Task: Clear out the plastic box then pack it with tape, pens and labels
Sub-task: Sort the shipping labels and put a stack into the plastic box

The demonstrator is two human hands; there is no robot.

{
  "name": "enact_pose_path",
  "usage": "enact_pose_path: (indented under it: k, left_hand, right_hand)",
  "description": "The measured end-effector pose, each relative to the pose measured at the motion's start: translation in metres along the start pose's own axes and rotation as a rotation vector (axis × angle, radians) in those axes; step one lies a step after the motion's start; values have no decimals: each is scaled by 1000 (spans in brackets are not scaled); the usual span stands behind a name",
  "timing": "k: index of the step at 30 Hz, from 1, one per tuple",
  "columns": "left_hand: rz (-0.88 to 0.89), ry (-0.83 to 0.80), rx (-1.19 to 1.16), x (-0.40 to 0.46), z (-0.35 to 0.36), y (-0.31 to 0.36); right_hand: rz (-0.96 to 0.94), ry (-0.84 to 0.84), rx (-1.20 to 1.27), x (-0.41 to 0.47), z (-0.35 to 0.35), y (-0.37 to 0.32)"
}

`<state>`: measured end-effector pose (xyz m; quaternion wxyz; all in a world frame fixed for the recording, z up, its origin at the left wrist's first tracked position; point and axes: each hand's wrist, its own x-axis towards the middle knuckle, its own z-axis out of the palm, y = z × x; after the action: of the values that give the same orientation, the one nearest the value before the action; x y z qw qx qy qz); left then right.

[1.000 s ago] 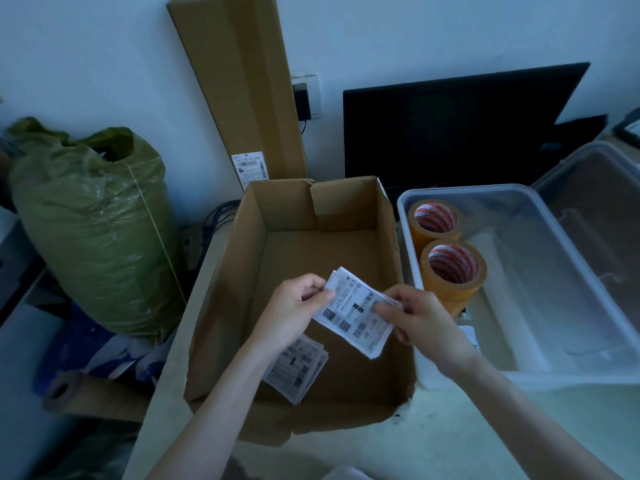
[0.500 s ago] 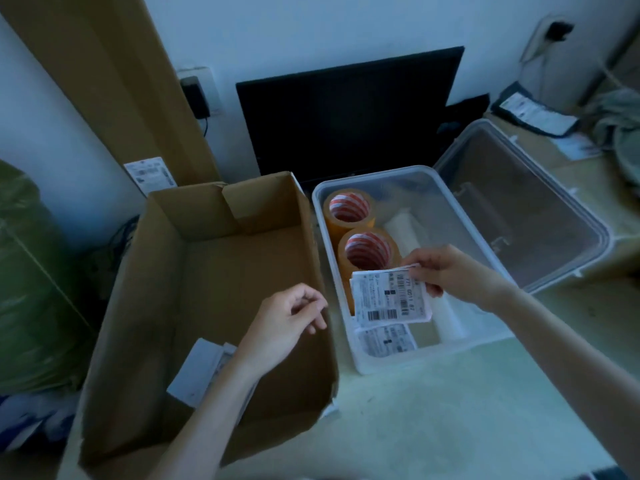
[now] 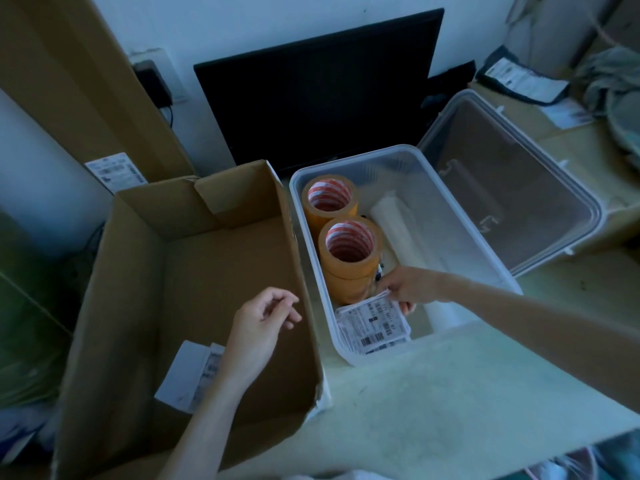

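The table (image 3: pixel 433 403) is being used as the packing surface, with the cardboard box (image 3: pixel 194 271) standing at its left edge and the plastic box (image 3: pixel 460 237) set just beside it toward the back edge; the clear lid (image 3: pixel 512 188) is being leaned open behind, toward the back right corner. Two tape rolls (image 3: pixel 348 244) are being kept along the plastic box's left wall, with a pale roll (image 3: pixel 398 230) beside them. A sheet of labels (image 3: pixel 374 323) is being laid into the near end of the plastic box, pinched at its top edge by the right hand (image 3: pixel 408 289). The left hand (image 3: pixel 263 327) is being held over the cardboard box, fingers loosely curled, nothing being held. More labels (image 3: pixel 188 372) are being left on the cardboard box's floor. For the step to be done well, the sheet is best pressed flat onto the stack before being released, so no corner is being caught against the tape. Compared with half a second earlier, the labels are being lowered from above the tape rolls down into the box, and the left hand is being kept nearly where it was.
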<state>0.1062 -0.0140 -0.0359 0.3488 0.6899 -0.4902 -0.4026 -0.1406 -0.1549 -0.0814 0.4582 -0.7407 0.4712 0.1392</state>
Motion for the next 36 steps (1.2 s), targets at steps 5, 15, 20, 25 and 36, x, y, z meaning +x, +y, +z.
enact_pose_path:
  k: [5,15,20,25,36]
  left_hand:
    - [-10,6,46,-4,1,-7]
    - [1,41,111,-6,-6,-14]
    - [17,41,163,-5,-17,-19]
    - [42,122,208,-5,-35,-24]
    - [-248,145,579,-14,-84,-91]
  right_hand:
    - [0,-144,-96,3,8,-3]
    - [-105,-109,-152,-16,-11,-4]
    - [-244,49,121,-47,-19,-24]
    - [-417,186,416,-76,-14,-72]
    - [-499,192,580,-48,64,-151]
